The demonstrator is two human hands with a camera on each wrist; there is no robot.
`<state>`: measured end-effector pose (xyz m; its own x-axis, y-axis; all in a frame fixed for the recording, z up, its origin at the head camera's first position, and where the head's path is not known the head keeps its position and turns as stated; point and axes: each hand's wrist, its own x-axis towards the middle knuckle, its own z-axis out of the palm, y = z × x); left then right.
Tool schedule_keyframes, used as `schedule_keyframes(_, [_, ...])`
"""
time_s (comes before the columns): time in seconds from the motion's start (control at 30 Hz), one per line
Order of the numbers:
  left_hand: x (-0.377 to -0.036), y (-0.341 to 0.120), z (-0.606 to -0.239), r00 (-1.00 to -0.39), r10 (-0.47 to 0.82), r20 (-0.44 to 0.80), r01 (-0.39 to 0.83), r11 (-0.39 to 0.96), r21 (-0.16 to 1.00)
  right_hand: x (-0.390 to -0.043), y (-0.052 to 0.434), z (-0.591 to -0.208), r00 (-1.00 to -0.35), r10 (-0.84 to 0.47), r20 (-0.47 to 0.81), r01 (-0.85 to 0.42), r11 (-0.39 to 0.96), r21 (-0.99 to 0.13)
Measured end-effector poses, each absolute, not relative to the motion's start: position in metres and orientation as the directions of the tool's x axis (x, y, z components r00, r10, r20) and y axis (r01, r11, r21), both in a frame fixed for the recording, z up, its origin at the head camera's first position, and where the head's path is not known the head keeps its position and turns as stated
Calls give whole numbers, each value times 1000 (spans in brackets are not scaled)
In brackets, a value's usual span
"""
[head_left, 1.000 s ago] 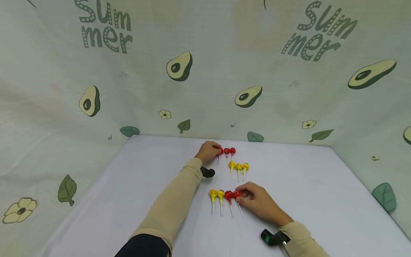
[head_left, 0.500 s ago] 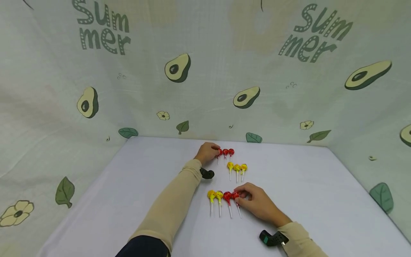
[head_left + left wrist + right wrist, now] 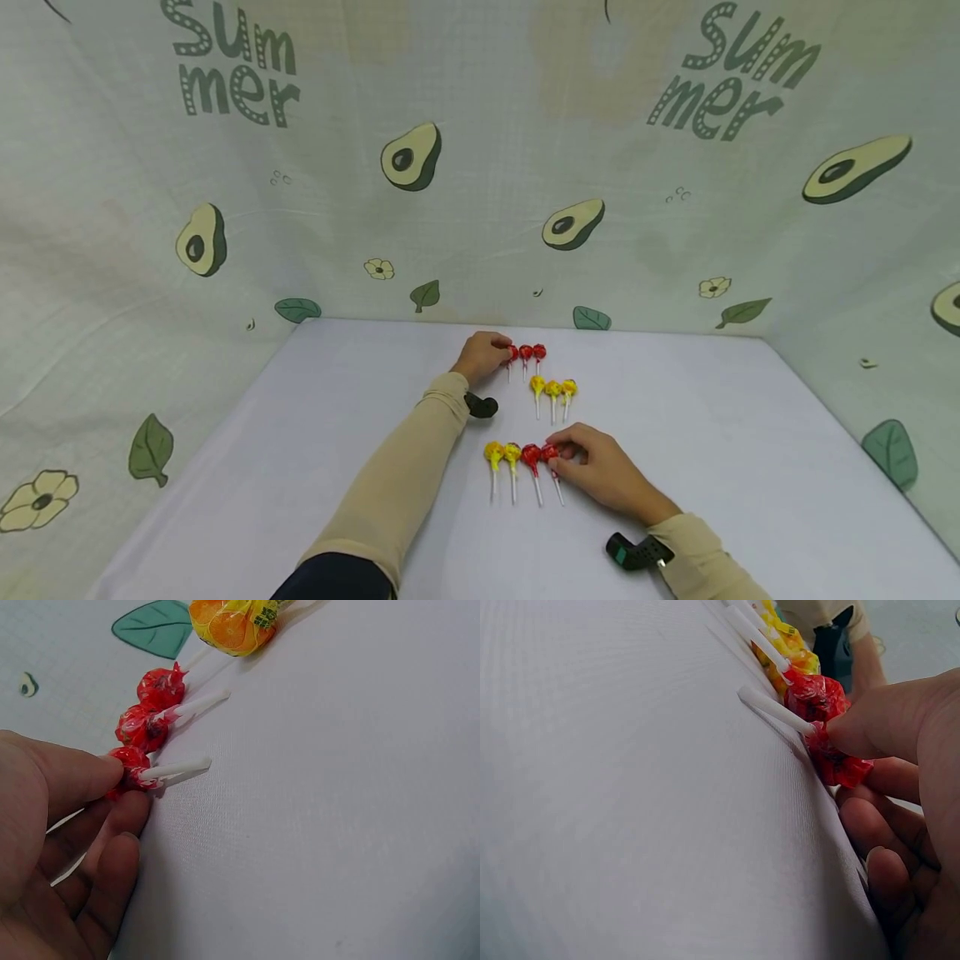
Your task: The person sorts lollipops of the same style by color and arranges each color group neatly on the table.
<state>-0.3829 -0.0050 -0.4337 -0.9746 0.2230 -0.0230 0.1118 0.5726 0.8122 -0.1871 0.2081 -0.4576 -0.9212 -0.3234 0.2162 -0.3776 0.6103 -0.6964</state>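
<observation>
At eleven o'clock the left hand (image 3: 483,357) pinched a red lollipop (image 3: 129,771) ending a finished-looking red row. At six o'clock the right hand (image 3: 600,468) pinched another red lollipop (image 3: 838,759) in the unsorted near row (image 3: 513,455).

The word "Summer", split over two lines as "Sum" and "mer", is showing twice in dark green dotted lettering on the pale fabric backdrop (image 3: 480,167): once at the upper left (image 3: 234,60) and once, slanting, at the upper right (image 3: 738,73). Small print on a yellow lollipop wrapper (image 3: 238,624) is appearing too blurred to read.
</observation>
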Motion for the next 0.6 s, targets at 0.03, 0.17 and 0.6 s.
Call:
schedule_keyframes(0.03, [-384,-5,-435,-974,223,-24,111,569,815,-187,208,-458,-921,-323,218,-379,610,-696])
schedule_keyframes(0.17, [-386,-6,-437,-975,222,-24,108,562,820,-188,208,-457,-920,-320,226,-383,613,-691])
schedule_keyframes(0.6, [-381,-1,-435,-979,205,-3,118,576,809,-188,209,-458,-918,-325,228,-387,609,-692])
